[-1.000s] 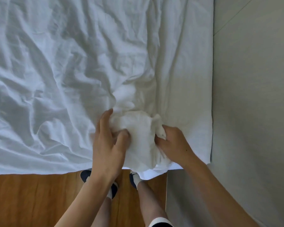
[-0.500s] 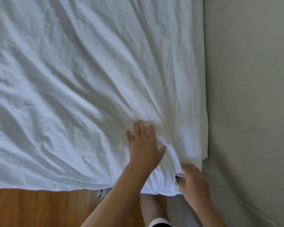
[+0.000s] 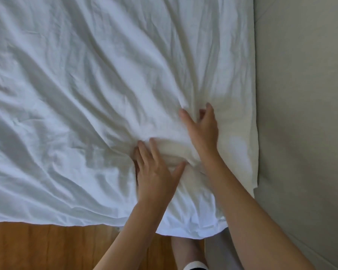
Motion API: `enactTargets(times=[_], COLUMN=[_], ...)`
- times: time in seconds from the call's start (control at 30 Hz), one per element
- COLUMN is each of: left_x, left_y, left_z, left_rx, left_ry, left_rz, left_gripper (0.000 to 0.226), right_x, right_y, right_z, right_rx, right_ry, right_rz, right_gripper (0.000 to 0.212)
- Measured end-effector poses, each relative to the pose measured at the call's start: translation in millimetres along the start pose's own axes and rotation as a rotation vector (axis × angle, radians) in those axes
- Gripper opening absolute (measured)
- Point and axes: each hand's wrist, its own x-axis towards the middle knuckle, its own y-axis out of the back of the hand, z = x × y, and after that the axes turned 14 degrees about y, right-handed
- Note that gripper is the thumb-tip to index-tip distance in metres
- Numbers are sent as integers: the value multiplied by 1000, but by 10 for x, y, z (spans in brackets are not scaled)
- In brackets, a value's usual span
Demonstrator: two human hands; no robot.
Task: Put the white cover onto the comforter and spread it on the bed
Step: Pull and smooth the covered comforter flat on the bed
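The white cover (image 3: 86, 94) holds a lumpy comforter (image 3: 176, 151) inside, near its right corner. The left hand (image 3: 156, 172) and right hand (image 3: 203, 129) press on this lump, fingers straight and spread apart.

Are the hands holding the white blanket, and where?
Neither clearly grips it. Left hand and right hand press, fingers spread, on a lump in the white cover near its bottom-right corner.

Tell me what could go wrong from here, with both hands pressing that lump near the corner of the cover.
1. The lump between the left hand and right hand may be bunched comforter; flattening it could leave it wadded short of the corner.
2. The white cover overhangs the near edge above the wooden floor; further pushing might slide it off.
3. The many wrinkles may be pressed in, not smoothed.
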Motion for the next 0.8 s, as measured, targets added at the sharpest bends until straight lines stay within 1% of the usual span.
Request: enactTargets(times=[0.03,0.07,0.1,0.13,0.17,0.23,0.27,0.3,0.33,0.4,0.43,0.47,0.5,0.53,0.6,0.63,0.67,0.73,0.8], left_x=[91,182,262,346,433,593,651,659,602,355,228,125,91,78,141,170,172,151,105], left_y=[-14,-7,34,90,145,274,344,438,519,644,655,565,406,175,-272,-406,-457,-361,-243], left_z=[68,135,199,251,287,326,330,329,341,453,503,531,484,409,196,143,145,232,246], left_rx=[52,120,203,281,328,349,303,186,3,-393,-548,-628,-607,-529,-205,-84,-51,-87,-107], left_ry=[55,88,105,111,90,-19,-74,-150,-252,-442,-455,-423,-388,-387,-433,-436,-438,-436,-470], left_rz=[-11,17,47,38,-2,-63,-83,-95,-83,-15,-13,-19,4,41,38,36,27,-40,-76], left_gripper=[108,111,109,99,82,45,35,28,25,29,31,32,31,27,13,12,13,16,29], right_x=[99,187,247,296,325,367,370,335,298,261,247,247,239,233,210,217,261,402,441], right_y=[-102,-207,-305,-386,-438,-413,-318,-173,8,399,515,554,461,319,-31,-156,-216,-237,-207], right_z=[-119,-225,-309,-374,-427,-482,-505,-531,-545,-589,-617,-585,-520,-406,-102,67,166,156,78], right_rx=[-46,-98,-161,-225,-277,-322,-335,-365,-397,-433,-426,-429,-450,-493,-605,-665,-689,-686,-690], right_ry=[27,60,93,126,157,225,250,281,337,500,564,599,599,586,546,537,518,446,435], right_rz=[-24,-46,-77,-108,-132,-117,-77,-16,83,389,531,612,607,552,340,233,167,96,87], right_gripper=[91,86,76,66,57,42,35,29,22,9,8,12,15,20,30,32,35,38,38])
